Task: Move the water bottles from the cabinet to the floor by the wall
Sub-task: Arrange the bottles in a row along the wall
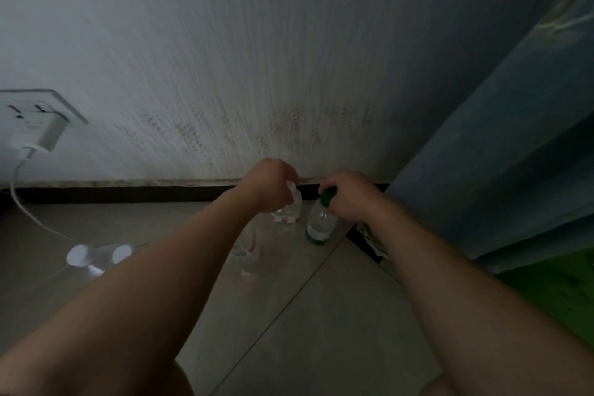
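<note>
My left hand (pixel 271 185) grips the neck of a clear water bottle with a white cap and red label (pixel 286 214), which stands on the floor close to the wall's dark baseboard. My right hand (pixel 352 194) holds the top of a clear bottle with a green cap and green base (pixel 318 225), upright on the tiles just right of the first. A third clear bottle with a red label (pixel 246 247) stands nearer to me, partly hidden by my left forearm. The cabinet is out of view.
A white wall (pixel 257 58) with a black baseboard runs across the back. A socket with a white charger (pixel 41 128) and its cable sits at left, above bright reflections on the tiles. A blue curtain (pixel 498 154) and a green surface (pixel 559 289) border the right.
</note>
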A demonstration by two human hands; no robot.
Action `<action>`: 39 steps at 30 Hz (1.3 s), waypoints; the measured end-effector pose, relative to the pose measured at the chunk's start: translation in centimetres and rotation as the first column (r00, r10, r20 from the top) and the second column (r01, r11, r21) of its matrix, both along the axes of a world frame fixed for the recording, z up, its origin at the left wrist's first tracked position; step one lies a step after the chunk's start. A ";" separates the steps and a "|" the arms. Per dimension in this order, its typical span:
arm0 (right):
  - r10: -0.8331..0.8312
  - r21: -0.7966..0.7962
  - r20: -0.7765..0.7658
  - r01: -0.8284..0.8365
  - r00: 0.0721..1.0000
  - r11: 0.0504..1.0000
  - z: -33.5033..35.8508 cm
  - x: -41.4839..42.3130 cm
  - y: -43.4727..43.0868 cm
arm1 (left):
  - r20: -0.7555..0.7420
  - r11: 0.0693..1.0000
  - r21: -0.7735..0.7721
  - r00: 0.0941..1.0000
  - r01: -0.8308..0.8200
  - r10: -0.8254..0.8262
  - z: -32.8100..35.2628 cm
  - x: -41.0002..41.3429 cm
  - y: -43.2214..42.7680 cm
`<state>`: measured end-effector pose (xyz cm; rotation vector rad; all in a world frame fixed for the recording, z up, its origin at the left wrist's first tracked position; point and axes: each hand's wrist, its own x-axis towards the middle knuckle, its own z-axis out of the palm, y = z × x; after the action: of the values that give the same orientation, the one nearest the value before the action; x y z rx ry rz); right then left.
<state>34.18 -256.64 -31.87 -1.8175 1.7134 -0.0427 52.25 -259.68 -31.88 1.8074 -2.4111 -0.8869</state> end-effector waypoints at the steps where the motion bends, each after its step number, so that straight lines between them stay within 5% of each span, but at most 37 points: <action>1: -0.015 -0.010 0.003 0.015 1.000 1.000 0.0 0.1 -0.2 | -0.008 1.000 -0.009 1.000 -0.006 0.006 0.1 0.0 -0.3; 11: -0.185 -0.124 0.040 0.188 0.982 0.974 0.0 0.5 -1.9 | -0.008 0.998 -0.063 1.000 0.024 -0.024 0.4 -0.5 -1.2; 39: -0.200 -0.113 0.051 0.205 0.978 0.972 -2.2 -1.2 -2.9 | -0.034 0.999 0.018 0.998 0.047 -0.046 -1.1 -0.7 -1.1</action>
<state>33.00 -259.50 -34.05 -1.7045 1.8970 -0.2682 51.57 -260.82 -32.96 1.7345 -2.4423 -0.9382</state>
